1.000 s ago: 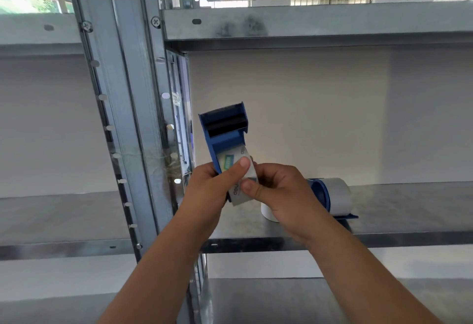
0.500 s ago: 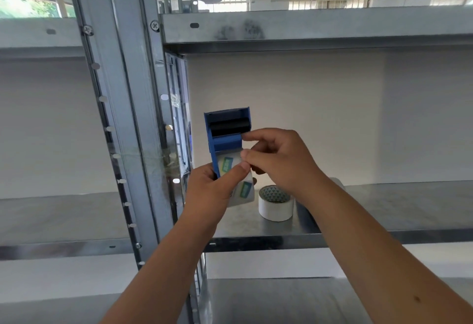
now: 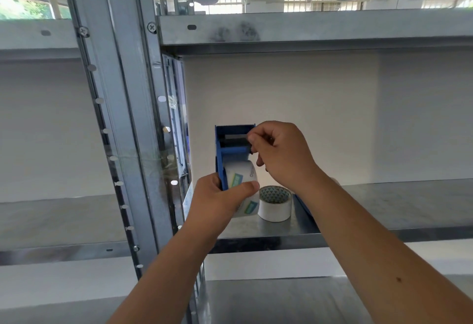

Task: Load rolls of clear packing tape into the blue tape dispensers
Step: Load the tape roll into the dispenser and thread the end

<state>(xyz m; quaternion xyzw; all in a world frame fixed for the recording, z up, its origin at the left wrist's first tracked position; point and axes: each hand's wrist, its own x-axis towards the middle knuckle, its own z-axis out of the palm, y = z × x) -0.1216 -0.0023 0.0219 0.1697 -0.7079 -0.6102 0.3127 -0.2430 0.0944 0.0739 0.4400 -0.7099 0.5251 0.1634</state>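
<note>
A blue tape dispenser (image 3: 223, 149) stands upright in the air in front of the shelf, with a roll of clear tape (image 3: 239, 179) seated in its lower part. My left hand (image 3: 217, 202) grips the dispenser and roll from below, thumb across the roll. My right hand (image 3: 277, 155) is up at the dispenser's head, fingertips pinched at the clear tape end by the cutter slot. A second, loose tape roll (image 3: 275, 203) sits flat on the metal shelf (image 3: 396, 208) just behind my hands. A sliver of another blue dispenser (image 3: 303, 204) shows behind my right wrist.
A grey steel upright post (image 3: 120, 119) stands just left of my hands. An upper shelf (image 3: 307, 27) runs overhead. A lower shelf (image 3: 281, 300) lies under my forearms. A white wall backs the shelf bay.
My right hand rose from the roll's lower part to the dispenser's head, fingers pinched at the cutter. The dispenser tilted upright. The loose roll on the shelf came into view.
</note>
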